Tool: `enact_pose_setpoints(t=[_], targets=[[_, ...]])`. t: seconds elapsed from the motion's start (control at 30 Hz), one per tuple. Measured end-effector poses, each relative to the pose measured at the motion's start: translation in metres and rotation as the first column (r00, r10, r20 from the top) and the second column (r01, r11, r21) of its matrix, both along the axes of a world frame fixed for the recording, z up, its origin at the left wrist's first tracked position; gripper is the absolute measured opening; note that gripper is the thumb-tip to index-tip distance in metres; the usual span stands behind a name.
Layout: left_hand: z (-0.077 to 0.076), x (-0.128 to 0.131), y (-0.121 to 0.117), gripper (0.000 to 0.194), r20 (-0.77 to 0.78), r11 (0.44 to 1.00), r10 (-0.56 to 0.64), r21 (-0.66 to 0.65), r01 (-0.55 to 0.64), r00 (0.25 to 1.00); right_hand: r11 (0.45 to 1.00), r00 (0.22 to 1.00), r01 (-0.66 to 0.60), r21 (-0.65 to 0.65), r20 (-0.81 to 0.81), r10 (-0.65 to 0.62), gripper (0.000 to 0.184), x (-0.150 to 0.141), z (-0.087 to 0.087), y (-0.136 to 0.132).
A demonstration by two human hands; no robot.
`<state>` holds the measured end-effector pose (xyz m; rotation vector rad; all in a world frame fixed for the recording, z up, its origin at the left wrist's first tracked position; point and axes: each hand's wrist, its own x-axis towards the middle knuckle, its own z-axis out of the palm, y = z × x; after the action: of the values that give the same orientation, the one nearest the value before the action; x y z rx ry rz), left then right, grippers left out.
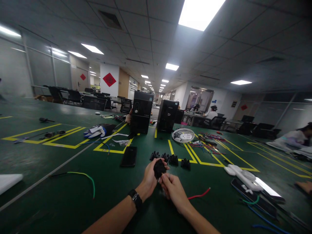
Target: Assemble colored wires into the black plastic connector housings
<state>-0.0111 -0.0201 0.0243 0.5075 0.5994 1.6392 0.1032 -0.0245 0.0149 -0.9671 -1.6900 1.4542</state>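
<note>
My left hand [150, 180] is wrapped round a small black plastic part [160, 168], like the row of black parts beyond it. The fingertips of my right hand [172, 187] are pinched together at the lower edge of this part; what they hold is too small to make out. A red wire [200, 196] shows to the right of my right hand, its near end hidden behind it. Just past my hands stand several black plastic parts [173, 159]. A black phone [129, 156] lies to the left of them.
Two black computer towers [141, 112] stand further back. Right of them are a white round fan grille [183, 135] and a heap of coloured wires [212, 143]. Gloves [98, 131] and a green-yellow wire [91, 180] lie left. White devices [245, 178] lie right, with people beyond.
</note>
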Motion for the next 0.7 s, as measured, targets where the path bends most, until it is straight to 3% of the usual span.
enact_pose_setpoints(t=[0.27, 0.5, 0.7], targets=[[0.0034, 0.0038, -0.0022, 0.030, -0.016, 0.995, 0.089, 0.047, -0.088, 0.996, 1.000, 1.000, -0.008, 0.004, -0.020, 0.008, 0.045, 0.0007, -0.0006, 0.0009], [0.0082, 0.0057, -0.0061, 0.029, -0.022, 0.995, 0.071, 0.066, -0.070, 0.997, 1.000, 1.000, 0.003, -0.017, 0.002, -0.003, 0.048, 0.0027, -0.0033, 0.0032], [0.0047, 0.0078, -0.0086, 0.028, -0.084, 0.975, 0.115, 0.202, -0.096, 0.990, 0.998, 0.999, 0.041, -0.053, 0.026, -0.040, 0.049, 0.0037, -0.0046, 0.0038]])
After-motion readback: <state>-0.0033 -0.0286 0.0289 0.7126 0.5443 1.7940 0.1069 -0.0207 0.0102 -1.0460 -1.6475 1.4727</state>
